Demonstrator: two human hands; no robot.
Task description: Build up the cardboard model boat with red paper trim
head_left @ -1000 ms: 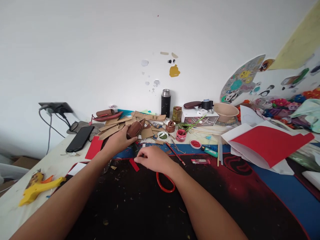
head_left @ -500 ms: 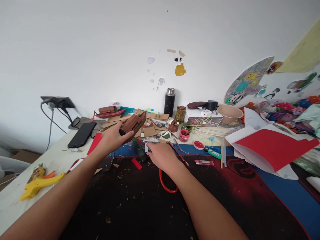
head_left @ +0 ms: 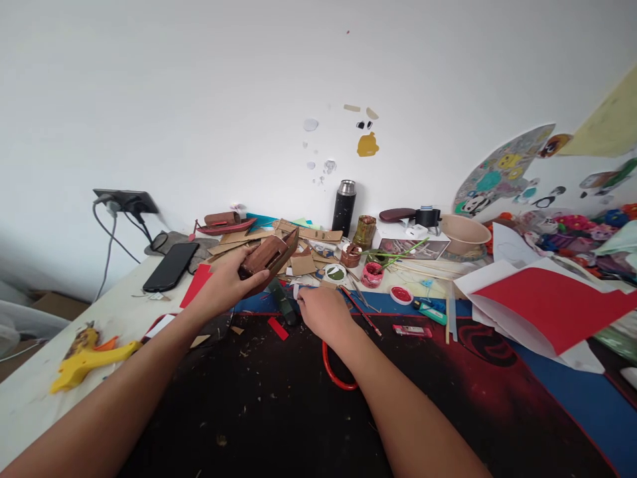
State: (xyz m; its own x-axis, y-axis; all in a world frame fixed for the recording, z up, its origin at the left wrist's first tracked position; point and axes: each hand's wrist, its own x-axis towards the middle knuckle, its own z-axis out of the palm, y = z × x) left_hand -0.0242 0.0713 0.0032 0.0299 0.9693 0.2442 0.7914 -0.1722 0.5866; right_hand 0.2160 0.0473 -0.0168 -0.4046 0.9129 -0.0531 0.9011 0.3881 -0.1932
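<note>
My left hand is closed round a small brown cardboard boat model, lifted above the desk with its bow pointing up and right. My right hand rests curled on the desk edge of the dark mat, fingertips pinching a small white scrap I can barely make out. A dark green tube lies just left of that hand. A small red paper strip sits on the mat below it, and red-handled scissors lie under my right wrist.
Cardboard offcuts pile behind the boat, with paint pots, a black flask and a beige bowl. A phone and yellow glue gun lie left. Red and white paper sheets spread at right.
My left hand raised the boat off the cardboard pile and tilted it. My right hand moved away from the red strip, up to the mat's far edge.
</note>
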